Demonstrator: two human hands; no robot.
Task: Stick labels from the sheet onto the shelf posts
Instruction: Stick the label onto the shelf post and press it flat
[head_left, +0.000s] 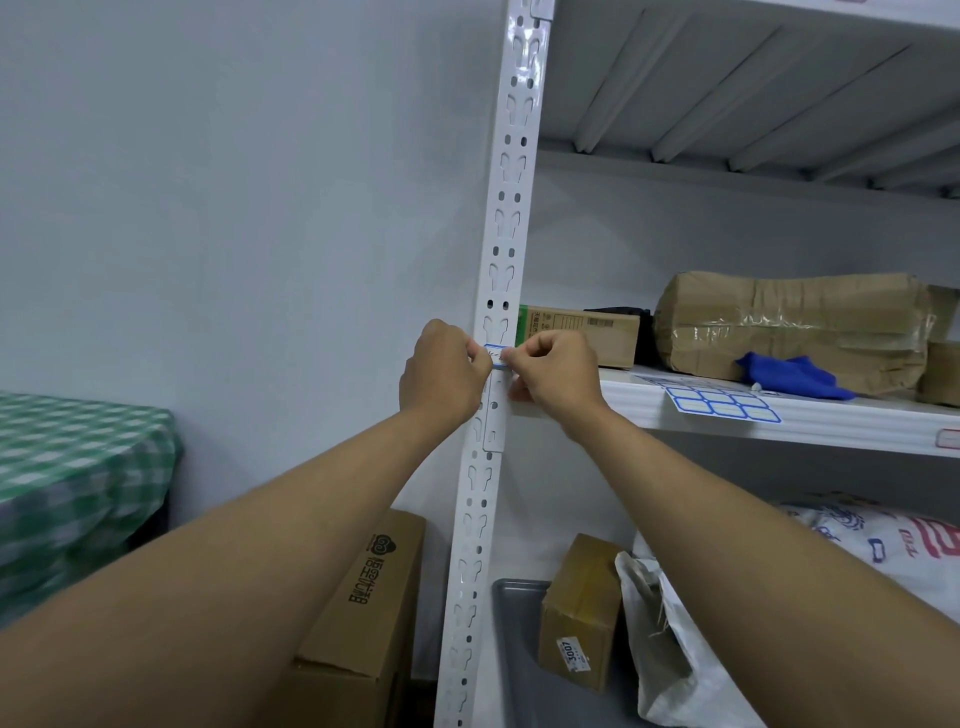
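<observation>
A table under a green checked cloth (72, 467) stands at the far left against the pale wall. Nearer the middle, a tall cardboard box (363, 613) with dark printing sits on the floor just beside the white perforated shelf post (506, 218). The left hand (444, 376) and the right hand (553, 371) meet at the post, each with fingers curled and thumb and fingertips pinching one end of a small blue-edged label (496, 356), which lies across the post's front face just above the middle shelf (831, 423). To the right, the label sheet (722, 404) lies flat on that shelf with its front edge hanging slightly over the lip, several blue-bordered labels still on it. Behind it rest a blue cloth (792, 375) and a large taped brown parcel (789, 327), with a smaller printed carton (587, 332) close to the post. Below, a small brown box (582, 618) stands on a grey tray (519, 649), beside a white sack (675, 654).
</observation>
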